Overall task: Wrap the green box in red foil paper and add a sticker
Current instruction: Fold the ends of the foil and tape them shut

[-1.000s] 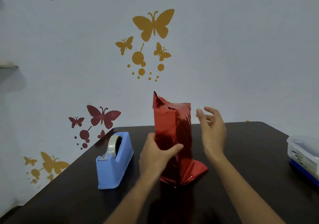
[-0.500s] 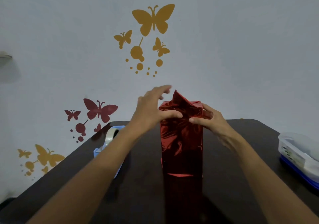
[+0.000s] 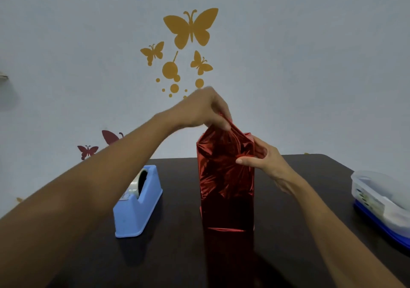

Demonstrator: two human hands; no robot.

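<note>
Box (image 3: 226,188) stands upright near mid-tabletop (image 3: 177,261), fully covered in red foil paper (image 3: 224,145), with loose foil bunched at its top. Left hand (image 3: 199,112) is above the box, fingers pinching the foil peak. Right hand (image 3: 268,163) is at the box's upper right corner, thumb and fingers pinching foil there. Blue tape dispenser (image 3: 137,208) sits left of the box, apart. Clear plastic container (image 3: 381,201) sits well right of the box.

Shiny red foil paper (image 3: 226,176) before a pale grey wall (image 3: 310,66) patterned with butterflies
The foil creases into darker maroon, mirrored in the glossy dark brown table (image 3: 177,261); mustard-yellow butterfly decals (image 3: 190,28) with dots, dark red butterfly decals (image 3: 87,151), a plain light blue plastic tape dispenser (image 3: 137,212), a translucent white plastic container (image 3: 381,199) with a blue base.
</note>
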